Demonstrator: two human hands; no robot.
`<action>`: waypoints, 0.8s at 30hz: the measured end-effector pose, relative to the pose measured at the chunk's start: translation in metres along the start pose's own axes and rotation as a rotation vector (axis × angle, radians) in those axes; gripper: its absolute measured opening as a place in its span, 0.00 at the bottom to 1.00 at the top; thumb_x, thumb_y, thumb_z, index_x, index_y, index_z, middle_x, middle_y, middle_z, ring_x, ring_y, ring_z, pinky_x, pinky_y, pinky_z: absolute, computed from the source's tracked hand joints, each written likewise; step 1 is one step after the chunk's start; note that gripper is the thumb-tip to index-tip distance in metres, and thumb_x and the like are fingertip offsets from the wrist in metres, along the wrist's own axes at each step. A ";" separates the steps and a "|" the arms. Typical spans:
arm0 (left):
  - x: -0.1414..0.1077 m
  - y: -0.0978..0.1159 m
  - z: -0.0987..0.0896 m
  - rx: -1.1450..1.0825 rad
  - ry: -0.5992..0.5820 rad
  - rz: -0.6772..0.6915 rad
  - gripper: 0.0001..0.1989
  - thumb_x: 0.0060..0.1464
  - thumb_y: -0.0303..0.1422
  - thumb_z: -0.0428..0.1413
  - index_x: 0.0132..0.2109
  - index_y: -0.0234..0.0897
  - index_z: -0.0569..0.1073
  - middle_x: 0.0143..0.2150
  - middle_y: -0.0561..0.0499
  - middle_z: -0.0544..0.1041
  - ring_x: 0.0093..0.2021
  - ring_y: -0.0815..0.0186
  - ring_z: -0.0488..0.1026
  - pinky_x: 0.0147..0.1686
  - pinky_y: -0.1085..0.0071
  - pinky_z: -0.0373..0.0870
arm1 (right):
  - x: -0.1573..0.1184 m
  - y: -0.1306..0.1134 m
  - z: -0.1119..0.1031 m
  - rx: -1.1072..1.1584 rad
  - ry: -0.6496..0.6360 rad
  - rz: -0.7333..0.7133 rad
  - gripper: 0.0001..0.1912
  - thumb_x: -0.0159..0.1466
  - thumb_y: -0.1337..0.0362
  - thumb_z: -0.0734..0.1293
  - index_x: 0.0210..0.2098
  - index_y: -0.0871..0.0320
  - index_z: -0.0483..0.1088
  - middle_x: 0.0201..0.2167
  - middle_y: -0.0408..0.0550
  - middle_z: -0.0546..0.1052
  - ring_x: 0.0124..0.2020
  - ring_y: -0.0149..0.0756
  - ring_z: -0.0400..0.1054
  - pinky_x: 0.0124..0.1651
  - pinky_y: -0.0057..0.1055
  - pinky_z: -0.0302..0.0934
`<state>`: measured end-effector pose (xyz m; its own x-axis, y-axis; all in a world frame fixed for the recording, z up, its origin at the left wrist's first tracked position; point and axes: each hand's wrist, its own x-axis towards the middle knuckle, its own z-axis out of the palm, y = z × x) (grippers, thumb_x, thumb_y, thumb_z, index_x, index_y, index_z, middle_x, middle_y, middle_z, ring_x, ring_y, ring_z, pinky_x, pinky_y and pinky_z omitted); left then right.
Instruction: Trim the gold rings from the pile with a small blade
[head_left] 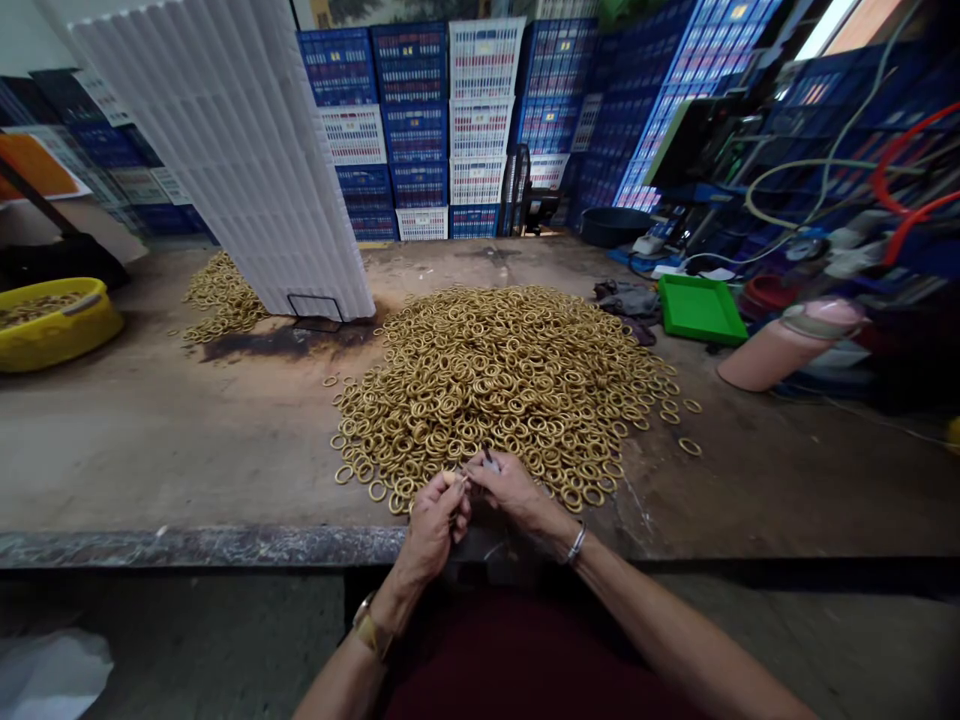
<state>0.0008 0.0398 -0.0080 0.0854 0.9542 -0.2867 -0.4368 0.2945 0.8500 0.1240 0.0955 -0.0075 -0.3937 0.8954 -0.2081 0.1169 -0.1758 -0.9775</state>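
A broad heap of brass-coloured rings [517, 370] spreads over the table in front of me. At its near edge my left hand [435, 520] and my right hand [514, 490] meet, fingertips almost touching. The fingers of my left hand are closed in a pinch; what lies in them is too small and covered to make out, though a ring may be there. My right hand grips a small slim tool [490, 462] with a dark end and a pale body, mostly hidden by the fingers. Loose rings lie close around both hands.
A tall white corrugated panel [225, 150] stands in a wire holder, with a smaller ring pile [221, 295] behind it. A yellow basin [60, 325] is at left. At right are a green tray [701, 308] and a pink bottle [787, 345]. Stacked crates [409, 130] line the back.
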 end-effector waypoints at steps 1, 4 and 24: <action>0.000 0.000 0.000 -0.006 0.007 -0.004 0.15 0.46 0.44 0.55 0.30 0.36 0.64 0.20 0.59 0.63 0.15 0.79 0.56 0.14 0.81 0.48 | 0.000 0.000 0.000 -0.004 0.000 -0.003 0.10 0.55 0.58 0.61 0.26 0.60 0.64 0.19 0.39 0.66 0.16 0.22 0.53 0.19 0.21 0.48; 0.000 0.000 0.000 -0.022 0.045 -0.004 0.16 0.45 0.45 0.55 0.30 0.36 0.64 0.20 0.59 0.63 0.15 0.79 0.56 0.14 0.81 0.49 | -0.001 -0.002 -0.001 -0.130 0.072 -0.058 0.09 0.56 0.60 0.60 0.25 0.60 0.65 0.19 0.40 0.66 0.18 0.24 0.55 0.22 0.22 0.50; -0.010 0.006 0.003 -0.038 -0.033 0.025 0.15 0.47 0.43 0.55 0.28 0.36 0.63 0.19 0.59 0.62 0.15 0.79 0.55 0.14 0.81 0.51 | -0.003 0.014 -0.011 -1.022 0.069 -0.196 0.08 0.54 0.72 0.57 0.27 0.58 0.67 0.22 0.44 0.71 0.22 0.28 0.60 0.27 0.24 0.46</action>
<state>0.0002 0.0316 0.0011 0.1034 0.9627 -0.2501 -0.4727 0.2687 0.8392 0.1372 0.0953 -0.0205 -0.4402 0.8978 -0.0150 0.7852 0.3768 -0.4914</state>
